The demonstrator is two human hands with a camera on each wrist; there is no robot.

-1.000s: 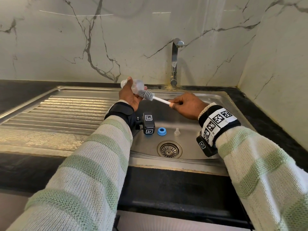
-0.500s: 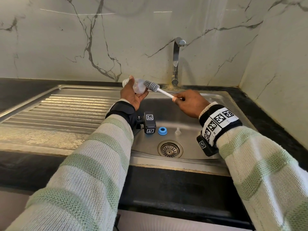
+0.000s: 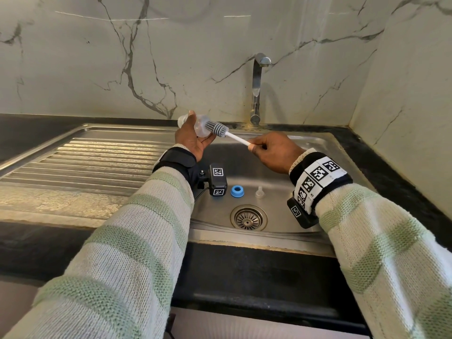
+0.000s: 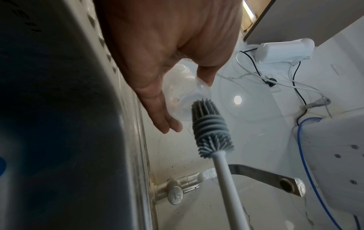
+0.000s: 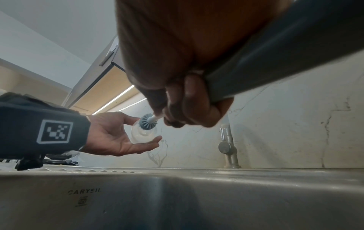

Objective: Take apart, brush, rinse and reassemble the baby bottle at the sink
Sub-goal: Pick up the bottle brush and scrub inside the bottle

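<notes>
I'm looking down over the steel sink [image 3: 318, 152], and my left hand [image 3: 193, 140] cradles the clear plastic bottle [image 3: 199, 127] up at about 11 o'clock from the drain [image 3: 248, 217], thumb over the top and fingers under it, mouth turned toward my right. My right hand [image 3: 274, 152], at roughly 1 o'clock from the drain, pinches the slim white handle of the brush [image 3: 220, 129] with fingers curled tight around it. The grey head is ribbed and soft-looking, rubbery fins stacked in rings with short spikes at both ends; from the left wrist view its tip sits right at the bottle's round rim [image 4: 197, 99], most of the head outside the mouth. The right wrist view looks straight down the handle, fins fanned like a little wheel against the translucent body [image 5: 143, 135]. Down on the brushed basin floor, a blue ring collar [image 3: 236, 191] lies at 11 o'clock of the drain, and the pale nipple [image 3: 259, 193] stands just beside it, at 12 o'clock. The chrome tap [image 3: 256, 89] rises against veined marble behind.
</notes>
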